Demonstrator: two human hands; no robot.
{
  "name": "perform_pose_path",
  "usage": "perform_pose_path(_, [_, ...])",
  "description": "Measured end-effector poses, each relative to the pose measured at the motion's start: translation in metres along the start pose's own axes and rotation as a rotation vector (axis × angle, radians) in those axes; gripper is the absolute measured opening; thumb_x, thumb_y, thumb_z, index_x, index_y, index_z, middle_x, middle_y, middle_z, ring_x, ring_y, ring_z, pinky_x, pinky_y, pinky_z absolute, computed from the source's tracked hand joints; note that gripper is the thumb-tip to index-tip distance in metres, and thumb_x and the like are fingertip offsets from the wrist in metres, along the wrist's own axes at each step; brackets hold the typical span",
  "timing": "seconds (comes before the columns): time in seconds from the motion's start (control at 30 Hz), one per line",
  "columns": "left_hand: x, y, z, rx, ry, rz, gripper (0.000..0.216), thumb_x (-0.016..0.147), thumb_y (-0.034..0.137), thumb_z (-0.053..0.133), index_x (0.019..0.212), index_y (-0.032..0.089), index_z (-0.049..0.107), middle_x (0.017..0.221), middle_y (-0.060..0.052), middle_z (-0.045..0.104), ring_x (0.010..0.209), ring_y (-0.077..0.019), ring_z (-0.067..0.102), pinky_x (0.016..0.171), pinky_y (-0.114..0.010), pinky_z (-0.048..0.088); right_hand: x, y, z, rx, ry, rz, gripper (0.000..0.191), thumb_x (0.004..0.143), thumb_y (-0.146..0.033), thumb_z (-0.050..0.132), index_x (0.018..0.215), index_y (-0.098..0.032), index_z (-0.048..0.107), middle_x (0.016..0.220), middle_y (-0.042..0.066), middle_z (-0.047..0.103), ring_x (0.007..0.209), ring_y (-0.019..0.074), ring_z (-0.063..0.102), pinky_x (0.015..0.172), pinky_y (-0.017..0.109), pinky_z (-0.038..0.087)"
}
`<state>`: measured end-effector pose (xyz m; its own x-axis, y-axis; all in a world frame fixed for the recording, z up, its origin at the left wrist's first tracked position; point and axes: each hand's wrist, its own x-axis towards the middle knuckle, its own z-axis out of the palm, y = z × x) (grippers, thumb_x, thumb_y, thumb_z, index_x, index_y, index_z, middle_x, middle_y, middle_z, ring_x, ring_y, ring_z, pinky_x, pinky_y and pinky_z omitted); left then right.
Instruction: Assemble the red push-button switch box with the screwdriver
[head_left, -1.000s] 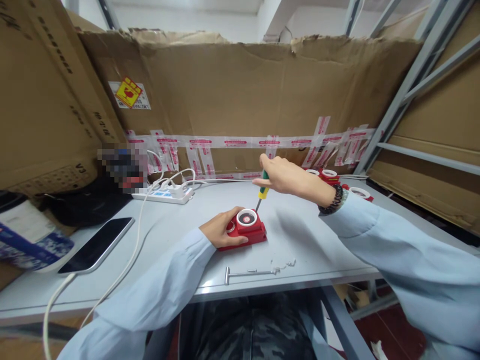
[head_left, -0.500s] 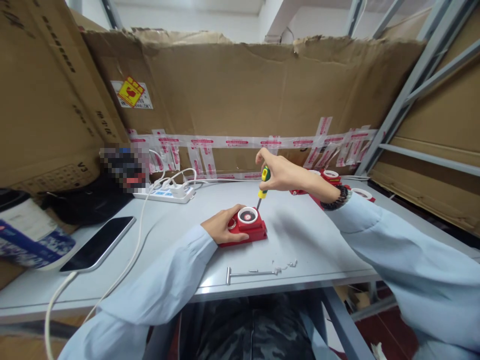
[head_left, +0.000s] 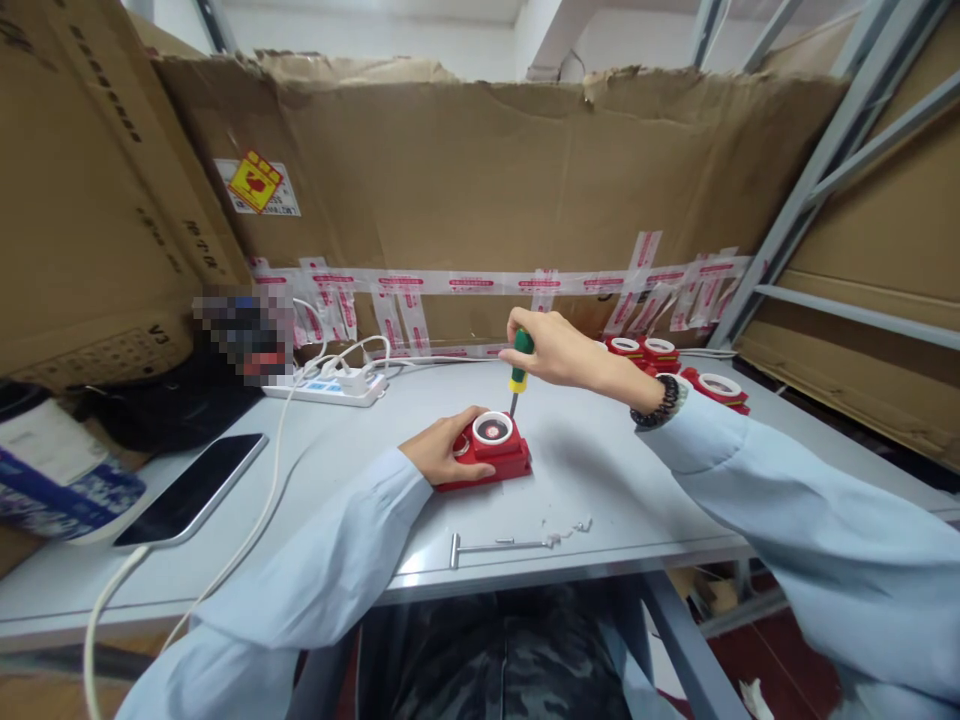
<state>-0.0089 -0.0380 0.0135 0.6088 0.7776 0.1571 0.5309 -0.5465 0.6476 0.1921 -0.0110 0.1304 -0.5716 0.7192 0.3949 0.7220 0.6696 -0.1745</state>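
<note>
A red block-shaped device (head_left: 501,460) with a white ring on top lies on the grey table (head_left: 615,480). My left hand (head_left: 442,452) grips its left side, fingers curled round it. My right hand (head_left: 551,347) is closed round the green and yellow handle of a screwdriver (head_left: 517,372). The screwdriver stands almost upright with its tip down at the far right corner of the device.
Several more red devices (head_left: 660,352) stand at the back right. A metal T-handle tool (head_left: 491,547) and small screws (head_left: 574,526) lie near the front edge. A phone (head_left: 191,489), a white cable and a power strip (head_left: 326,388) are at the left. Cardboard walls surround the table.
My right hand has shifted a little left and down, bringing the screwdriver more upright over the device's corner. My left hand has stayed on the device.
</note>
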Motion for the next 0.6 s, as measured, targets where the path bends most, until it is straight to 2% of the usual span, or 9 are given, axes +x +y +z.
perform_pose_path(0.1, [0.0004,0.0004,-0.0001,0.003,0.006,-0.005,0.066,0.067,0.043,0.067,0.124,0.019,0.043,0.103,-0.005,0.066,0.087,-0.0217,0.062,0.082,-0.032,0.047,0.0006,0.0013,0.0037,0.077,-0.009,0.012,0.03,0.067,-0.015,0.055,0.094,-0.02,0.041,0.079,0.001,0.057,0.069,0.0147,0.05,0.061,0.025,0.036])
perform_pose_path(0.17, [0.0005,0.0011,-0.0001,0.0,0.008,-0.007,0.066,0.067,0.042,0.067,0.124,0.019,0.043,0.103,-0.005,0.066,0.088,-0.0218,0.062,0.082,-0.031,0.047,0.0006,0.0025,0.0049,0.063,-0.018,0.035,0.04,0.065,-0.019,0.058,0.1,-0.019,0.039,0.08,0.002,0.057,0.07,0.0163,0.05,0.059,0.026,0.036])
perform_pose_path(0.3, [0.0001,0.0007,-0.0001,-0.012,0.006,0.008,0.065,0.068,0.043,0.067,0.124,0.02,0.043,0.105,-0.004,0.066,0.089,-0.0216,0.062,0.082,-0.031,0.047,-0.0001,0.0038,0.0043,-0.045,0.07,0.092,0.037,0.071,-0.023,0.054,0.103,-0.017,0.038,0.076,0.004,0.056,0.066,0.0174,0.049,0.06,0.029,0.036])
perform_pose_path(0.4, [-0.0002,-0.0015,0.0001,0.002,0.006,0.01,0.065,0.069,0.043,0.067,0.124,0.02,0.043,0.104,-0.004,0.066,0.089,-0.0216,0.062,0.082,-0.031,0.047,-0.0012,0.0036,0.0014,0.063,0.008,0.066,0.046,0.064,-0.019,0.059,0.104,-0.018,0.036,0.077,0.002,0.056,0.065,0.0154,0.049,0.058,0.027,0.037])
perform_pose_path(0.47, [-0.0003,-0.0026,0.0002,0.01,0.004,0.009,0.065,0.069,0.043,0.067,0.124,0.02,0.042,0.103,-0.004,0.066,0.088,-0.0216,0.062,0.082,-0.032,0.047,-0.0017,0.0031,0.0005,0.094,-0.035,0.046,0.044,0.061,-0.02,0.061,0.099,-0.02,0.038,0.076,0.0,0.055,0.064,0.0146,0.048,0.056,0.026,0.036])
perform_pose_path(0.6, [-0.0003,-0.0028,0.0005,0.004,0.001,0.012,0.065,0.069,0.043,0.067,0.124,0.02,0.042,0.103,-0.004,0.066,0.088,-0.0212,0.062,0.082,-0.031,0.047,-0.001,0.0026,0.004,0.068,0.024,0.046,0.027,0.067,-0.021,0.055,0.09,-0.021,0.041,0.071,-0.001,0.053,0.063,0.0141,0.047,0.059,0.026,0.035])
